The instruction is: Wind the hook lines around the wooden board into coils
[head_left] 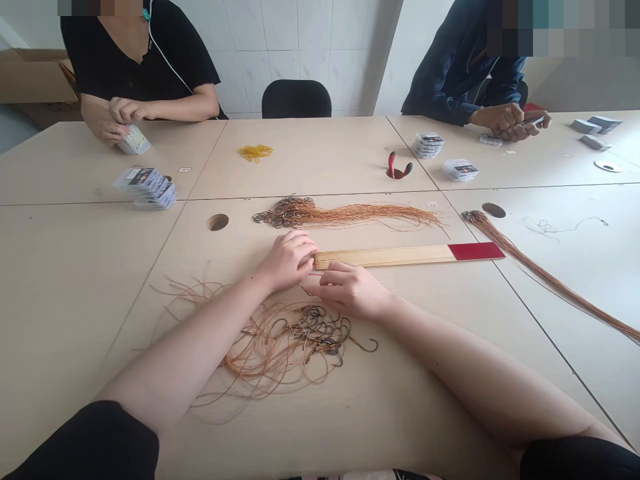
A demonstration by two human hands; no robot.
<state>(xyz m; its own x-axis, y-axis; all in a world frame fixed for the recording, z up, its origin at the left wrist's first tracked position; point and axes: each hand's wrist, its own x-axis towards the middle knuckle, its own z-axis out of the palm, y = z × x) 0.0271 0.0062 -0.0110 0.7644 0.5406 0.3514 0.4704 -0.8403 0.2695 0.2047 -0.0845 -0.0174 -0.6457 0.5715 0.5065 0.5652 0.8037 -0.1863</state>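
My left hand (291, 261) is closed at the left end of a flat wooden strip (385, 257) with a red right end; what its fingers hold is hidden. My right hand (353, 291) lies just below that end, fingers bent together, with a small dark fishhook (307, 291) showing at its index fingertip. Nearer me, a loose pile of fishhooks (323, 331) is tied to tangled orange-brown lines (250, 367), partly under my left forearm. Beyond the strip lies a bundle of hooks (287, 212) with its lines (370, 215) stretched out to the right.
Another hooked-line bundle (545, 270) runs off right. Red-handled pliers (392, 165) stand in a table hole; yellow pieces (255, 153) lie across from me. Stacked clear boxes (150, 189) and more boxes (427, 145) are near two co-workers, whose hands handle small items. Table holes (217, 222) and seams are visible.
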